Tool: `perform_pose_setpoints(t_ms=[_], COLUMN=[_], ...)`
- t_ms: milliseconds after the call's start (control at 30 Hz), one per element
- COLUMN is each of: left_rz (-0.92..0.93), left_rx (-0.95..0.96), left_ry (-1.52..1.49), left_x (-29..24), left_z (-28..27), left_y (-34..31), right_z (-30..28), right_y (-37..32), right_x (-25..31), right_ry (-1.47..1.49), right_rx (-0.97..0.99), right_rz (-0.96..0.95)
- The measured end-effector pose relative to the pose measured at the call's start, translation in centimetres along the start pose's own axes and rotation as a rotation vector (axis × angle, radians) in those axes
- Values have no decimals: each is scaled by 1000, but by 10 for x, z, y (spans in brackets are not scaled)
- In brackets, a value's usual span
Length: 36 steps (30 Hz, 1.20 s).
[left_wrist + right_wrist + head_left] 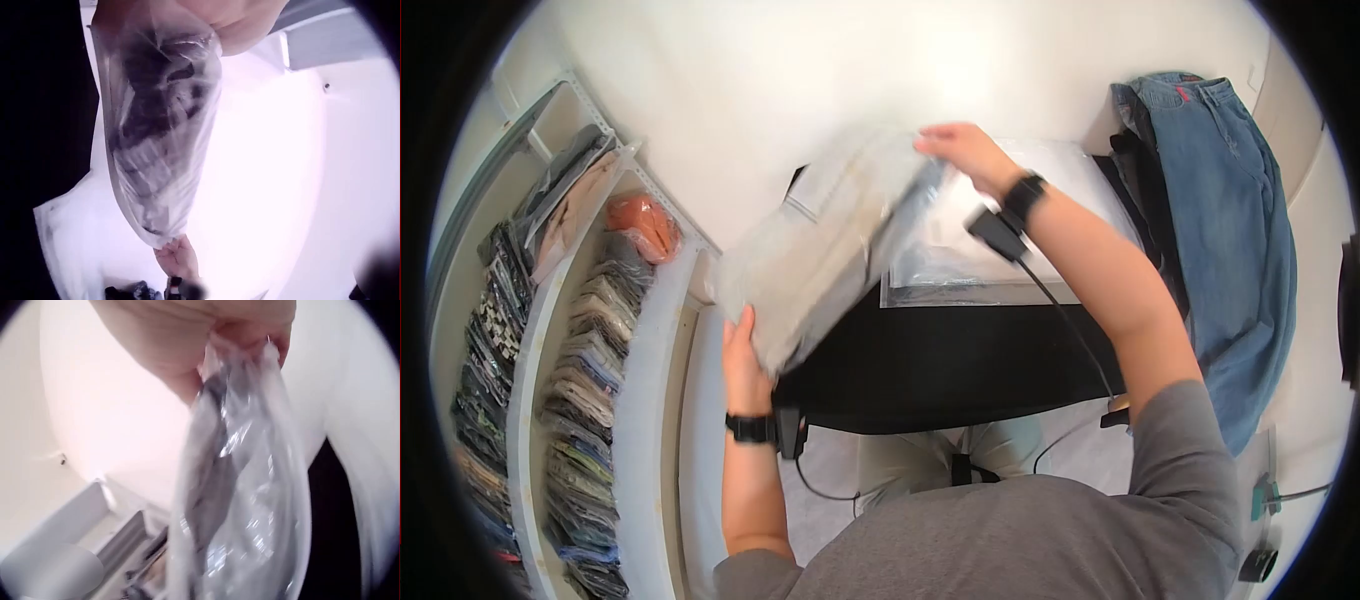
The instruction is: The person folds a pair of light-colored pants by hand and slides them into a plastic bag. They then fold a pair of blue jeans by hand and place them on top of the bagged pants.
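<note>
Both hands hold up a clear plastic bag (825, 240) with a folded garment inside, tilted above the black table. My left hand (747, 365) grips its near lower-left end, thumb on the upper face. At the far upper-right corner, my right hand (970, 158) pinches the plastic edge. The right wrist view shows the gathered plastic (250, 487) hanging from the right hand's fingers (284, 350). Seen from the left wrist, the bag (162, 137) stretches between the hands, its contents dark at one end and paler at the other.
Flat clear plastic bags (1040, 292) lie on the black table (960, 360). Blue jeans (1230, 200) and dark clothes (1138, 170) hang over the right side. Shelves (655, 400) at left hold many bagged garments (585, 400) and an orange bagged item (643, 227). Cables run from both wrist cameras.
</note>
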<state>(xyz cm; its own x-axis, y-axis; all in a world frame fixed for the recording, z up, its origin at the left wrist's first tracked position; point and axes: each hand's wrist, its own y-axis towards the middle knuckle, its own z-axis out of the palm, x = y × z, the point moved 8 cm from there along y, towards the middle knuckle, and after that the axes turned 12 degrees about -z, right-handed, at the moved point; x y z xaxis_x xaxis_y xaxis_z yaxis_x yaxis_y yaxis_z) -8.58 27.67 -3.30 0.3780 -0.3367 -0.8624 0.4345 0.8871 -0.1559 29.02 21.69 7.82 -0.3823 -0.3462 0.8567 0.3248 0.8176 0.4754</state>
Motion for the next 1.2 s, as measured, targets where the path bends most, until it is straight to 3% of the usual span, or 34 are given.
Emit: perform_pose_setpoints(t_ms=[33,67,167,200,233,300,333,367,433,500,567,633,700,767,867,1033,1200], left_rz=[36,26,-40,-111,-296,-183,-178,-161,-147,-259,-317,-343,-342,-350,-277,-147,-193], left_rx=[-12,-38,-57,-53,-139,-219,-207,-262,-318,-180,-104,-163,-176,-105,-156,-260,-287], left_ry=[-50,-99,-124,-95,171,135,127,184,230,161,110,-40,38,77,15,-59,-62], left_x=[-1,2,43,67,95,87,85,83,79,83,85,87,92,100,108,112,115], left_z=[2,7,-5,-17,-42,-14,-8,-9,-8,-6,-5,-8,-16,-13,-8,-5,-6], left_y=[18,35,106,135,160,141,136,130,124,126,132,138,148,150,136,98,110], right_z=[2,-7,5,25,43,58,57,56,40,19,13,12,10,10,6,2,3], right_y=[33,45,50,32,-5,-69,-111,-142,-201,-242,-275,-286,-285,-282,-269,-262,-262], right_x=[-6,-3,-18,-18,1,-3,25,15,3,-11,-45,-57,-64,-75,-86,-98,-94], right_ry=[-21,-122,-115,0,29,129,59,124,293,264,622,772,995,1049,1072,1067,1047], right_rx=[39,-175,-331,-178,-42,162,203,269,289,133,-79,-184,-387,-388,-476,-427,-408], right_rz=[-77,-64,-63,-45,19,60,142,97,287,531,678,693,680,675,661,630,613])
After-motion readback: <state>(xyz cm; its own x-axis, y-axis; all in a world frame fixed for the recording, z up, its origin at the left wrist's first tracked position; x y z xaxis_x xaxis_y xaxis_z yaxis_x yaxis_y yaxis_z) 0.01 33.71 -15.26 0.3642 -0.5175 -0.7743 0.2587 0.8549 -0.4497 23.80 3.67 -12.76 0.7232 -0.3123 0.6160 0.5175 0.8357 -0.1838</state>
